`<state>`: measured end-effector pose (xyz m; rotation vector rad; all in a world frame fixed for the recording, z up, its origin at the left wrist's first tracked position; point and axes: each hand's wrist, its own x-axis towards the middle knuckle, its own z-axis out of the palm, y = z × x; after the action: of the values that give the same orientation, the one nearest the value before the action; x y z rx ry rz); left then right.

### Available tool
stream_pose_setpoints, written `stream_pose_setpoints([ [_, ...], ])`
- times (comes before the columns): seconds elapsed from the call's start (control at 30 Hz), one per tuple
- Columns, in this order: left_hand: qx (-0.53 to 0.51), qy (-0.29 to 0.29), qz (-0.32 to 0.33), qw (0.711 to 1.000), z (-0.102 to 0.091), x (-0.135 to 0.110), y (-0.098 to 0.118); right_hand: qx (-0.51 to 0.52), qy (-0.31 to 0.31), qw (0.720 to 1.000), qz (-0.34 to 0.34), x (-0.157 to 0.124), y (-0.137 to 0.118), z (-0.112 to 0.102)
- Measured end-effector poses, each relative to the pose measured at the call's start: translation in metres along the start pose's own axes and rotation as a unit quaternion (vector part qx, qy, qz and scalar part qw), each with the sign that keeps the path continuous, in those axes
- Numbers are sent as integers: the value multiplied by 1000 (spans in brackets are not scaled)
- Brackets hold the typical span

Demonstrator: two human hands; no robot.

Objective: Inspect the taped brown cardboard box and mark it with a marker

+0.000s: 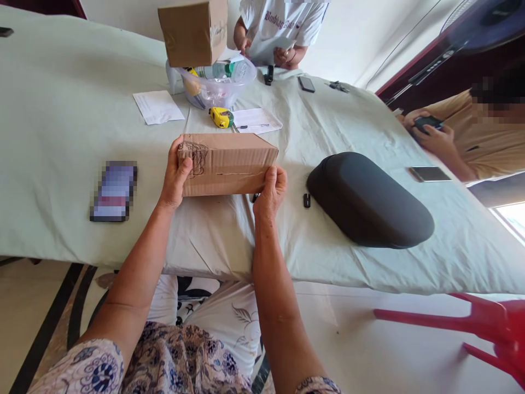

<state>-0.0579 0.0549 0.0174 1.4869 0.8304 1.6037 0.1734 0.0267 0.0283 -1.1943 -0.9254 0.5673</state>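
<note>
Between my two hands is a brown cardboard box (pixel 229 167), held a little above the cloth-covered table and tilted towards me. Dark scribbles mark its left end. My left hand (pixel 176 175) grips the left end, thumb on the near face. At the right end, my right hand (pixel 271 189) clasps the lower corner with its thumb in front. A small dark item, partly hidden, shows beside my right wrist. Beyond the box lie a yellow and green tape measure (pixel 221 117) and a white paper (pixel 256 121) with a pen on it.
A plastic basin (pixel 217 93) holds bottles, with another cardboard box (pixel 186 35) above it. On the right rests a dark hard case (pixel 371 200) beside a small black object (pixel 307 200). A phone (pixel 114 191) lies left. Two people sit at the table; a red chair (pixel 484 320) stands below right.
</note>
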Motion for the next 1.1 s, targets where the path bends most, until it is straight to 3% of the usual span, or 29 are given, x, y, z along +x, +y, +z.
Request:
stream_pose_setpoints([
  [0.23, -59, 105, -17, 993, 0, 6, 2, 84, -37, 994, -58, -1, 0, 5],
  [0.43, -30, 154, -30, 987, -2, 6, 2, 1, -95, 990, -109, -1, 9, 5],
  [0.7, 80, 112, 23, 990, 9, 1, 14, -21, -97, 987, -124, 4, 21, 3],
  [0.93, 124, 200, 25, 972, 15, -5, 15, -117, -103, 969, -192, -12, 25, 18],
  [1.1, 179, 167, 25, 969, 27, -12, 11, -179, -66, 963, -192, -25, 20, 23],
])
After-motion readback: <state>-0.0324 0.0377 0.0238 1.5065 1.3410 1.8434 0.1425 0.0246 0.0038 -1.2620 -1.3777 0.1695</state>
